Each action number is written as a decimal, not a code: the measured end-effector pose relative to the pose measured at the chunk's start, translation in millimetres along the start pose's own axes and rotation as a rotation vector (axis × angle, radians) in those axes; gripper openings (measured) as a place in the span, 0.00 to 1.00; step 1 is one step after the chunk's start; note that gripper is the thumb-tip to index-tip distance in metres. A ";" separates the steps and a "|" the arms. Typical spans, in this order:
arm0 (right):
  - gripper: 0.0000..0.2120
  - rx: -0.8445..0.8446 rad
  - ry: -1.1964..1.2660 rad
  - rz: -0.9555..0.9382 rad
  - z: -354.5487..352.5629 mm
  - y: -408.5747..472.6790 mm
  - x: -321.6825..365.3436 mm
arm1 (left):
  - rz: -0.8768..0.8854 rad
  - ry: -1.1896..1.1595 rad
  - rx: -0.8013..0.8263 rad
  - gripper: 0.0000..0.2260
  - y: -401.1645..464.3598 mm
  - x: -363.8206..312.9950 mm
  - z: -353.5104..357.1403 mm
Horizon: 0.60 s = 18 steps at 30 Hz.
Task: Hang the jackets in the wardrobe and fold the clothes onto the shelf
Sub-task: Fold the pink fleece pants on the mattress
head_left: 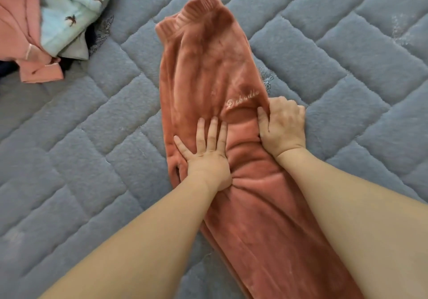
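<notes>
Bed: your grey-blue quilted cover point(92, 136) carries everything.
Trousers: rust fleece trousers point(208, 66) lie lengthwise.
Hands: your left hand point(208, 150) presses flat; your right hand point(283, 127) grips the edge.
Pile: clothes point(46, 20), far left corner.

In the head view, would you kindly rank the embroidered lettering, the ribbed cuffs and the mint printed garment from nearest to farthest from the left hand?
Measured from the left hand, which lies flat on the rust fleece trousers:
1. Embroidered lettering, just above and to its right.
2. Ribbed cuffs, at the trousers' far end.
3. Mint printed garment, in the pile at the top left corner.
</notes>
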State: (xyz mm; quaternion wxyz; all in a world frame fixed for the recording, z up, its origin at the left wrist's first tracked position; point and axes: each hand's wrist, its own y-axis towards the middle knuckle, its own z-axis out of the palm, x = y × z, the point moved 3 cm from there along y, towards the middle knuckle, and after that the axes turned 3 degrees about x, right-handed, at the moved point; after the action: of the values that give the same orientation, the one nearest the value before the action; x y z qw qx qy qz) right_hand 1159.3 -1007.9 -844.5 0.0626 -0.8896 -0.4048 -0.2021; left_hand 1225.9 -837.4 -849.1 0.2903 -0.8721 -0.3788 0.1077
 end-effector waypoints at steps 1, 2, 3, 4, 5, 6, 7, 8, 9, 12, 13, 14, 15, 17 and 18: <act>0.17 0.003 0.039 0.002 -2.0 -0.4 0.1 | -0.007 0.004 -0.003 0.51 1.4 -0.5 0.3; 0.19 0.008 0.106 0.012 -4.7 -1.7 -0.6 | -0.017 0.015 -0.011 0.52 2.5 -0.7 0.6; 0.21 0.016 0.203 0.034 -8.9 -5.8 -3.1 | -0.027 0.033 -0.016 0.53 2.6 -0.3 0.9; 0.24 0.024 0.322 0.067 -14.9 -15.0 -7.1 | -0.035 0.053 -0.015 0.52 1.6 -0.1 0.2; 0.26 0.030 0.431 0.103 -22.8 -30.0 -12.7 | -0.041 0.065 -0.012 0.52 0.1 -0.2 -1.7; 0.29 0.032 0.488 0.132 -32.4 -51.9 -20.1 | -0.043 0.079 -0.017 0.50 -2.4 -1.6 -4.5; 0.32 0.042 0.490 0.152 -43.5 -80.0 -29.2 | -0.049 0.106 -0.025 0.48 -6.4 -4.7 -8.9; 0.35 0.064 0.459 0.161 -54.7 -112.1 -40.0 | -0.066 0.147 -0.044 0.44 -12.4 -8.5 -13.8; 0.37 0.096 0.420 0.167 -66.5 -146.9 -52.4 | -0.083 0.200 -0.084 0.39 -21.0 -13.1 -17.8; 0.40 0.211 0.358 0.230 -99.6 -242.2 -91.1 | -0.035 0.304 -0.303 0.27 -63.1 -28.2 -16.1; 0.39 0.255 0.365 0.261 -108.8 -266.9 -102.9 | 0.035 0.266 -0.387 0.26 -84.5 -34.4 -9.2; 0.38 0.303 0.387 0.289 -117.2 -288.9 -112.7 | 0.134 0.188 -0.469 0.24 -110.2 -41.7 -0.7; 0.36 0.355 0.417 0.312 -122.5 -305.6 -120.0 | 0.261 0.099 -0.529 0.22 -136.0 -48.8 10.9; 0.29 0.463 0.426 0.339 -133.2 -337.2 -132.1 | 0.602 0.021 -0.540 0.21 -196.9 -72.6 47.1; 0.26 0.531 0.404 0.356 -135.9 -351.0 -137.1 | 0.778 0.075 -0.467 0.23 -227.9 -85.5 69.4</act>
State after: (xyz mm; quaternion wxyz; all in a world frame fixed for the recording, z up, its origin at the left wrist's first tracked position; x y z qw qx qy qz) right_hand 774.7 -907.3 -795.3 0.4036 -0.8411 -0.2614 -0.2475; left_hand 1002.3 -745.7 -773.9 0.0373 -0.9950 -0.0266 0.0888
